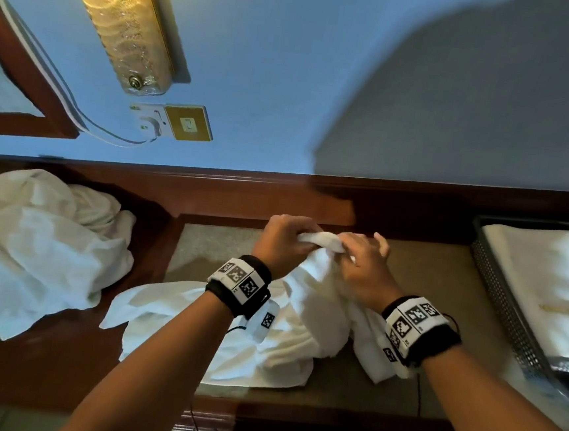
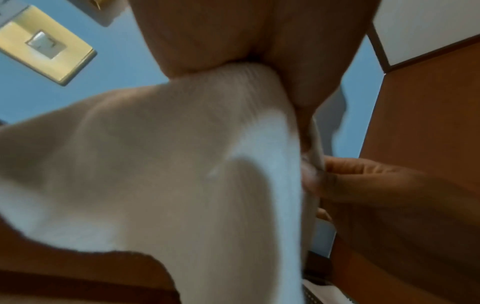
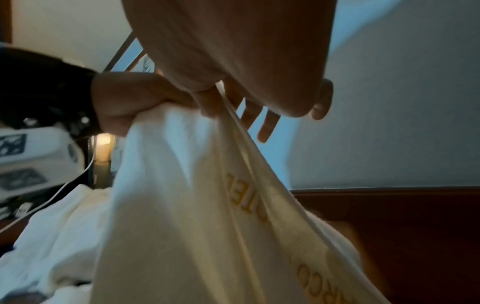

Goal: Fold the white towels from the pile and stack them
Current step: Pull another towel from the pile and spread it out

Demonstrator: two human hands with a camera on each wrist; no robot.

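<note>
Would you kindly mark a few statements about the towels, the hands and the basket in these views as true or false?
1. Both hands grip the same white towel. True: the left hand and the right hand hold its raised edge.
2. The mesh basket is on the left. False: it sits on the right.
3. The basket holds a folded towel. True.
4. The unfolded towel pile lies in the basket. False: it lies on the left, outside it.
5. The wall lamp is off. False: it glows.

A wooden desk (image 1: 409,271) bears crumpled towels (image 1: 32,255) and a mesh basket (image 1: 496,295).
</note>
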